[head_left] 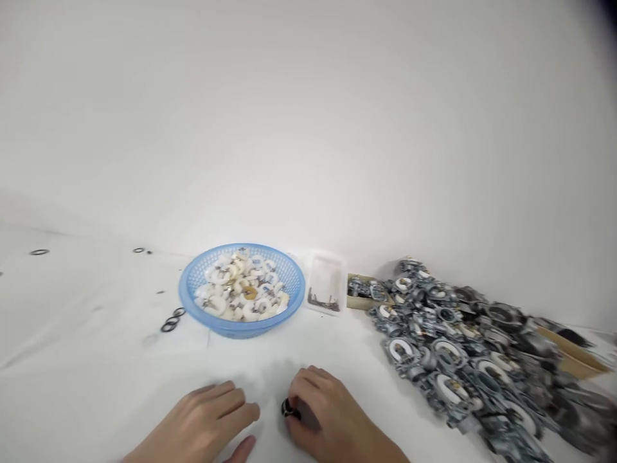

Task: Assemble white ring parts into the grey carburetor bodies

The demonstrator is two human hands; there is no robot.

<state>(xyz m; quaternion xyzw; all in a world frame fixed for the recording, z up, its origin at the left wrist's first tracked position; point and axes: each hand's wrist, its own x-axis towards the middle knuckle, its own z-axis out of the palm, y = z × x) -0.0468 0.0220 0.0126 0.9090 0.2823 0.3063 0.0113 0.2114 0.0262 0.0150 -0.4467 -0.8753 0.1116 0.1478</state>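
Close to the front of the white table, my right hand point(328, 411) pinches a small dark, round part point(290, 409) between thumb and fingers. The part's exact kind is too small and partly covered to make out. My left hand point(197, 421) is just to its left, thumb and index finger apart, with nothing seen between them. Beyond both hands stands a blue plastic basket point(193, 308) filled with white ring-shaped pieces point(241, 283), some with metal bits. One piece among them is orange-brown.
Right of the basket are a white tray point(328, 273) with thin metal pins and a small cardboard box point(359, 302) of metal parts. A large heap of grey metal castings point(448, 347) spreads along the right. Black rings point(169, 324) lie left of the basket; a wall rises behind.
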